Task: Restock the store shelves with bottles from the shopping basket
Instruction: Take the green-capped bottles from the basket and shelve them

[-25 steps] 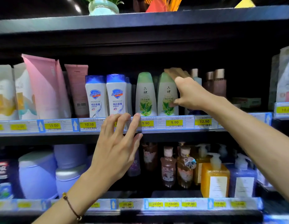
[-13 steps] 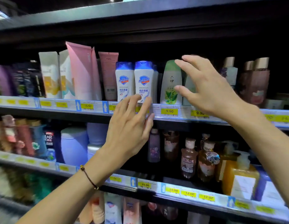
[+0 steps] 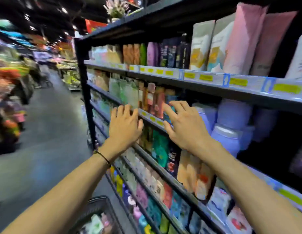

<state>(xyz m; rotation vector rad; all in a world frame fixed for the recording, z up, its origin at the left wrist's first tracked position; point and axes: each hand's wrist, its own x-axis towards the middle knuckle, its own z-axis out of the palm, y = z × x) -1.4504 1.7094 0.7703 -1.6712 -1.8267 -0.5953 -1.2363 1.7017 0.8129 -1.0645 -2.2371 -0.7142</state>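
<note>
Now, head view: both hands empty, left hand [image 3: 125,128] and right hand [image 3: 186,130], fingers spread at the shelf [image 3: 151,117] edge. The bottles [image 3: 96,223] sit in the shopping basket [image 3: 98,199] well below, nearer the left fingers, their axis too blurred to call.

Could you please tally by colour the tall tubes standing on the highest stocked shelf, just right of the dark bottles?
White tubes with yellow and teal print: 2
Pink tubes: 2
Total: 4
</note>
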